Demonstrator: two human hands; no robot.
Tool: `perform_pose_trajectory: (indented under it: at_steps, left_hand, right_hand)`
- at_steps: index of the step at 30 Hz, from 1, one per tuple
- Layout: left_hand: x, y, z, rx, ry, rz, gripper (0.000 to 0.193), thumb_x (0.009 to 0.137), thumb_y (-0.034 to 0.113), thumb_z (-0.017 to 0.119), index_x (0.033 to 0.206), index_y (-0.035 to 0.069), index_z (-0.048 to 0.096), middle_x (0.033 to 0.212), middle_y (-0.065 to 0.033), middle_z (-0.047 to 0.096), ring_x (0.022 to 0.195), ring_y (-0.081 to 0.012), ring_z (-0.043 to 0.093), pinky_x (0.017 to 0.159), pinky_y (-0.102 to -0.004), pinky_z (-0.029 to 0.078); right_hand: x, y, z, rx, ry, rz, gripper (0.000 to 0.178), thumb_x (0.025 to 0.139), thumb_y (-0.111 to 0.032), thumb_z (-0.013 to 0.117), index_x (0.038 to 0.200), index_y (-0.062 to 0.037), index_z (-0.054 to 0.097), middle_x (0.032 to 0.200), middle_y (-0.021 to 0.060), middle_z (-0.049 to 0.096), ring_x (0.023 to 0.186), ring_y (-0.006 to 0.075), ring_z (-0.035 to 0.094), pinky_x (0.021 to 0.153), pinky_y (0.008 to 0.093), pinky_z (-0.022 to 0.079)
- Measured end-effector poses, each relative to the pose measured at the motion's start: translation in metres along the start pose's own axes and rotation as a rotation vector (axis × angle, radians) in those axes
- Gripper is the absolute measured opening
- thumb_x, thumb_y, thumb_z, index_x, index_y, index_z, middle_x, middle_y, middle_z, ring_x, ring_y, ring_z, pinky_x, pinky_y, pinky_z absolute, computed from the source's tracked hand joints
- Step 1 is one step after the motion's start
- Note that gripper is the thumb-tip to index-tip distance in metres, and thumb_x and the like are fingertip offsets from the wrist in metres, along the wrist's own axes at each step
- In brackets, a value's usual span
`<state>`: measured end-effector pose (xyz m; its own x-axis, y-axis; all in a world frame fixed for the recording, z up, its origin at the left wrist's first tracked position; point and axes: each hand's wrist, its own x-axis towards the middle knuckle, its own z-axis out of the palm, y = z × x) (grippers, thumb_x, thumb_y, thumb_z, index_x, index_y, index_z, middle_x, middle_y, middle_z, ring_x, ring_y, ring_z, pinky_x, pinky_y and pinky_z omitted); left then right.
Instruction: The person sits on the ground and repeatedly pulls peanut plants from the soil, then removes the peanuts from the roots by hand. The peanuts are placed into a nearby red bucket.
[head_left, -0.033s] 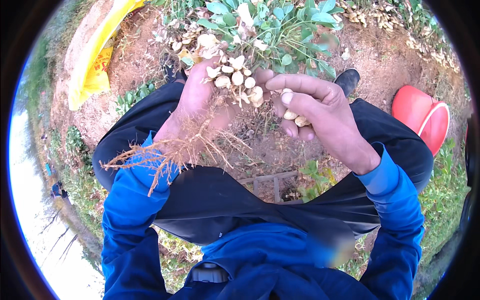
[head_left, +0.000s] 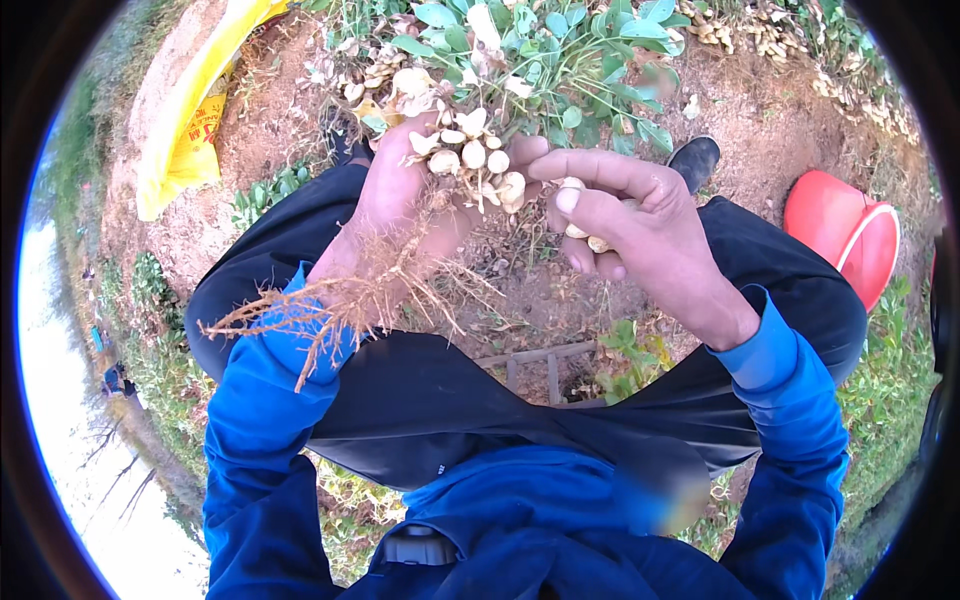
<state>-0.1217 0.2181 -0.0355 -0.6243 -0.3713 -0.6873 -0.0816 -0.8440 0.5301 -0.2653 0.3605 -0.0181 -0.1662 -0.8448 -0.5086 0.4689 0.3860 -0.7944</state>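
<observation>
My left hand [head_left: 395,190] is closed around a peanut plant, whose leafy tops [head_left: 590,90] spread away from me. Its bare, branching roots [head_left: 385,275] hang back over my left wrist and sleeve. Between my hands a cluster of pale peanut pods [head_left: 474,156] clings to the plant. My right hand [head_left: 655,215] is just to the right of that cluster, fingers curled around a few loose peanuts [head_left: 577,231]. One of these shows at the thumb tip, and the index finger reaches toward the cluster. The left fingers are partly hidden behind the pods.
A red bucket [head_left: 822,215] lies tipped on the soil beyond my right knee. To the far left is a yellow sack [head_left: 185,130]. Picked peanuts [head_left: 765,40] lie in a heap at the far right, near plants. A wooden frame [head_left: 535,357] sits between my legs.
My right thumb has shifted slightly left and down, so more of the peanut at its tip shows. The left hand and plant are almost unmoved.
</observation>
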Motion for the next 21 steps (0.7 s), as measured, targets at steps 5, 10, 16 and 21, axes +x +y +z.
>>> perform_pose_trajectory:
  at_steps: [5, 10, 16, 21]
  left_hand:
    - [0.004, -0.004, -0.002, -0.129, -0.089, -0.005, 0.049, 0.103, 0.035, 0.033, 0.126, -0.004, 0.054, 0.121, -0.025, 0.063, 0.111, -0.0345, 0.065, 0.098, -0.0469, 0.053]
    - [0.022, -0.017, -0.043, -0.255, -0.517, -0.083, 0.053, 0.105, 0.036, 0.029, 0.134, -0.003, 0.051, 0.127, -0.0226, 0.062, 0.113, -0.0351, 0.064, 0.101, -0.0479, 0.052]
    - [0.003, -0.007, 0.0, 0.083, -0.04, -0.012, 0.042, 0.104, 0.032, 0.035, 0.124, 0.0, 0.055, 0.111, -0.0141, 0.067, 0.111, -0.0326, 0.066, 0.102, -0.0447, 0.052]
    - [0.001, -0.01, 0.001, -0.017, 0.044, 0.046, 0.032, 0.099, 0.021, 0.04, 0.101, -0.002, 0.062, 0.09, -0.0136, 0.069, 0.077, -0.0251, 0.07, 0.072, -0.0363, 0.059]
  right_hand:
    - [0.006, 0.022, 0.007, -0.208, 0.06, -0.237, 0.021, 0.088, -0.012, 0.073, 0.104, 0.0016, 0.071, 0.083, -0.0004, 0.062, 0.069, 0.0043, 0.052, 0.06, 0.0236, 0.045]
    - [0.009, 0.029, 0.016, -0.233, 0.086, -0.208, 0.019, 0.088, -0.016, 0.073, 0.091, 0.0026, 0.069, 0.07, -0.0005, 0.057, 0.066, 0.006, 0.05, 0.058, 0.0275, 0.043]
    - [0.001, 0.02, 0.01, -0.513, 0.065, -0.074, 0.023, 0.083, -0.021, 0.073, 0.083, 0.0013, 0.067, 0.057, 0.0049, 0.055, 0.054, 0.0103, 0.051, 0.051, 0.0325, 0.043]
    - [-0.005, 0.017, 0.015, -0.678, 0.067, -0.308, 0.022, 0.08, -0.018, 0.073, 0.082, 0.0017, 0.063, 0.062, 0.0132, 0.055, 0.054, 0.0211, 0.058, 0.053, 0.0357, 0.047]
